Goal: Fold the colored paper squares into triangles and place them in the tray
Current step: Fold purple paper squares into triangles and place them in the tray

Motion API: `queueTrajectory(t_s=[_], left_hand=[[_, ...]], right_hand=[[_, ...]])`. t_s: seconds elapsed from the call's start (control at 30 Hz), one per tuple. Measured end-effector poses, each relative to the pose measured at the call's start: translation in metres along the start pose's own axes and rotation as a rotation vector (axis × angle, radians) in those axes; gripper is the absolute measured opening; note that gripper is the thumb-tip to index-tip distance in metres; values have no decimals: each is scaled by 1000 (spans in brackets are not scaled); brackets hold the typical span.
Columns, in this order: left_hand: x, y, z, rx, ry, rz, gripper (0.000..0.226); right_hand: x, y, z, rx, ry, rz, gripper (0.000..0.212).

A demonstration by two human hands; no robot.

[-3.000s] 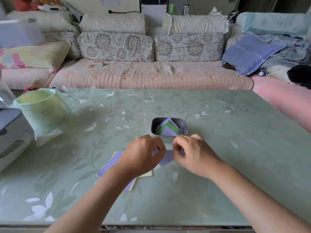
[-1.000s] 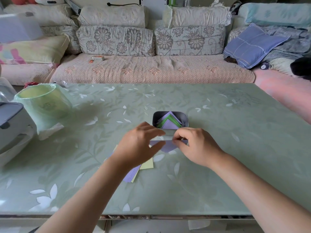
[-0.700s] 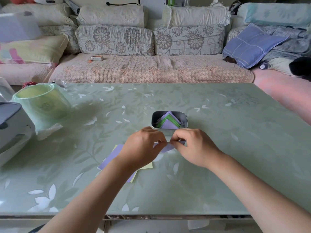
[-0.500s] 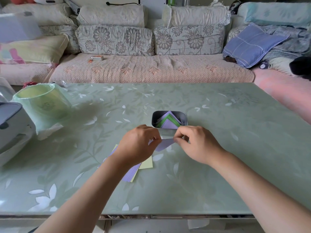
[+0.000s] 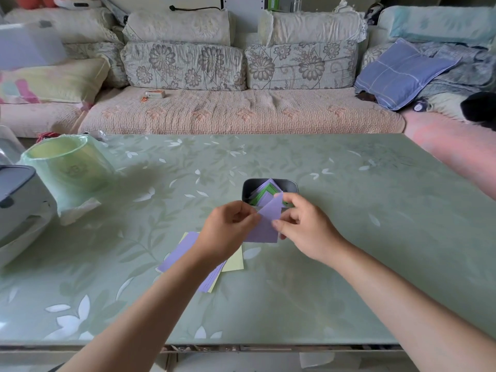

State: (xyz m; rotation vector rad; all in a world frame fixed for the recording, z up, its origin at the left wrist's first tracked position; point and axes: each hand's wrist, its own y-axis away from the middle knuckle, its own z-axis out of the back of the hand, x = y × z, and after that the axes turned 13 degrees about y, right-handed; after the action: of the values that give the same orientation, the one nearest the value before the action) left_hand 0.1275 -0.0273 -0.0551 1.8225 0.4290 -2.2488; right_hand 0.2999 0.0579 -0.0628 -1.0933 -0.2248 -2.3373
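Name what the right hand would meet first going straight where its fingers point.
Likely the left hand, just across the purple paper that it and the right hand pinch; depth to the tray is unclear.

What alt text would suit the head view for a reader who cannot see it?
Two hands hold a folded purple paper above a green table, left hand pinching its left edge, right hand its right side. Beyond sits a dark tray of folded papers; flat purple and yellow squares lie under the left wrist.
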Motion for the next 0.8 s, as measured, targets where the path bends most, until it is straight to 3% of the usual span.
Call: queueTrajectory(t_s=[0.2,0.33,0.53,0.7,0.8], left_hand=[[-1,4,-5,114,0,163,4],[-6,4,-7,89,184,306,3],[-5,3,-2,84,357,435,9],[-5,3,-3,106,360,451,9],[-6,3,-4,62,421,431,14]], right_hand=[[2,1,5,-55,7,70,45],[1,4,8,-77,77,135,41],[-4,8,14,-27,399,401,69],[-6,7,9,-60,342,382,33],[-3,6,8,-83,256,362,24]])
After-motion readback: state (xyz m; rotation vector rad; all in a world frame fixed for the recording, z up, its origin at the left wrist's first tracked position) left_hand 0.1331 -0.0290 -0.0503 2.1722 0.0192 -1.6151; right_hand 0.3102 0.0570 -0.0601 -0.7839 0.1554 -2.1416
